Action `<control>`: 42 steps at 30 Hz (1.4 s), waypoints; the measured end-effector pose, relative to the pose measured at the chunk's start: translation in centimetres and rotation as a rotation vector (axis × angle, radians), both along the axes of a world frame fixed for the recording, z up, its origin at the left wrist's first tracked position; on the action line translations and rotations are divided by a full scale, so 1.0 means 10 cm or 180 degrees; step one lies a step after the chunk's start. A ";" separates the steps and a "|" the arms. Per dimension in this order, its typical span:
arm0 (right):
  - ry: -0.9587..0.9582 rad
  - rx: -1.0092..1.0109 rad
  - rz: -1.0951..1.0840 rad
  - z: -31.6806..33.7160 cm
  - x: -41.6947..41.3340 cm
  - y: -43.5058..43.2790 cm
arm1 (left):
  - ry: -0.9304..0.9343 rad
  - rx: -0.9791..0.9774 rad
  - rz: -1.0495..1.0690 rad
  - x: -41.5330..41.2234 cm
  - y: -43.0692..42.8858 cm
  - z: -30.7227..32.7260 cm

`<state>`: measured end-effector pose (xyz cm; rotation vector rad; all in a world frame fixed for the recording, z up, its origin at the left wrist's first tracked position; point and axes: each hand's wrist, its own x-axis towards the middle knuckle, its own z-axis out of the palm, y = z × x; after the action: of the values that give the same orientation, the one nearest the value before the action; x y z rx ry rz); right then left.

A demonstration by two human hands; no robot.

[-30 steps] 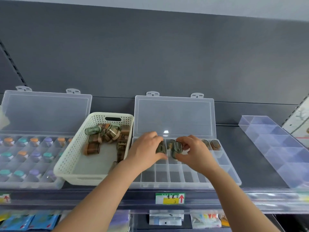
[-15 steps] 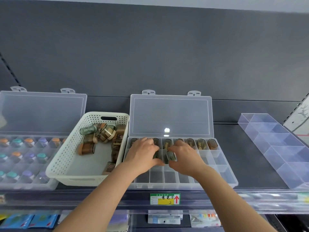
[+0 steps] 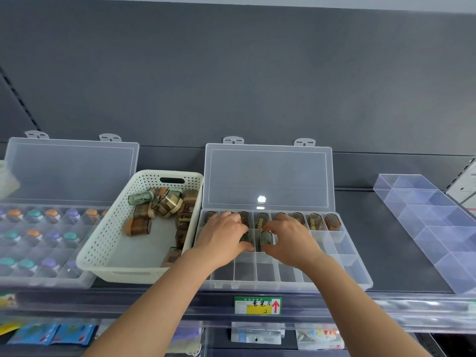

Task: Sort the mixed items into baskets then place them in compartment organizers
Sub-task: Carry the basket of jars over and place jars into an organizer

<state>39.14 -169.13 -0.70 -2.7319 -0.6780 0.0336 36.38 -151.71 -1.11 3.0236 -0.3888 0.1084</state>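
Lower now, left hand [image 3: 223, 241] and right hand [image 3: 291, 244], each around one sharpener [image 3: 266, 239], second organizer [image 3: 346, 256] row.

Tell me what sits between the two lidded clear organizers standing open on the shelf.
The head view shows a white perforated basket between the left organizer and the middle organizer, close against both, holding small brown containers.
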 end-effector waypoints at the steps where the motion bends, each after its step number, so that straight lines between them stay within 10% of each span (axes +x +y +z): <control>1: 0.0011 0.0000 -0.0014 0.00 0.00 0.01 | -0.0005 -0.0037 -0.0020 0.00 0.01 0.02; 14: -0.0476 0.0468 0.0971 0.38 -0.15 0.95 | 0.0463 -0.0626 0.1416 -0.34 1.12 0.48; 20: -0.0430 -0.0468 0.1204 0.41 -0.17 1.52 | 0.1674 -0.0671 0.1597 -0.43 1.23 0.20; 29: -0.0720 -0.1544 0.0850 0.28 -0.12 1.93 | 0.1939 -0.1486 0.1761 -0.38 1.39 0.02; 42: -0.0006 0.0882 0.0727 0.36 -0.05 1.59 | 0.1282 -0.3289 0.1631 -0.50 1.47 0.22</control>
<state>38.68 -153.27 2.94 -2.3812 -0.9185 -0.0098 31.43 -136.99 1.10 1.9700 0.3808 -0.2035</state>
